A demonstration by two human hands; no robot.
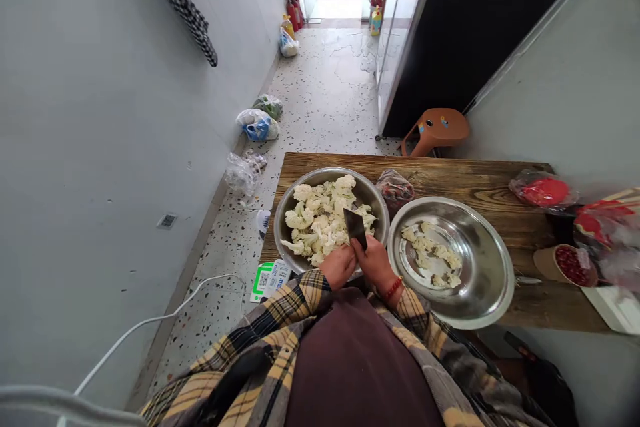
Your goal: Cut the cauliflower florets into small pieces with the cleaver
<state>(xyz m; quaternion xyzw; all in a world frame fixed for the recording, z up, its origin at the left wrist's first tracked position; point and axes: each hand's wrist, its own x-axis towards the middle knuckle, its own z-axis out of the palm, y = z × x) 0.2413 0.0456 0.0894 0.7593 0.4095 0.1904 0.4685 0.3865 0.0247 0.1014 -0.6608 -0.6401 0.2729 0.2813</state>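
Observation:
A steel bowl (pixel 285 210) full of cauliflower florets (pixel 320 213) stands at the left end of a wooden table (pixel 480 183). My right hand (pixel 374 260) is closed round the handle of a dark cleaver (pixel 355 227), blade up over the bowl's near rim. My left hand (pixel 339 265) is closed right beside it, pinching something small that I cannot make out. A second, wider steel bowl (pixel 493 280) to the right holds a few cauliflower stem pieces (pixel 434 255).
A small plastic bag of dark bits (pixel 395 188) lies between the bowls. Red bagged goods (pixel 544 191) and a paper cup of red beans (pixel 566 264) sit at the table's right. An orange stool (pixel 436 128) stands beyond. Plastic bags (pixel 257 125) line the left wall; a white cable (pixel 150 320) crosses the floor.

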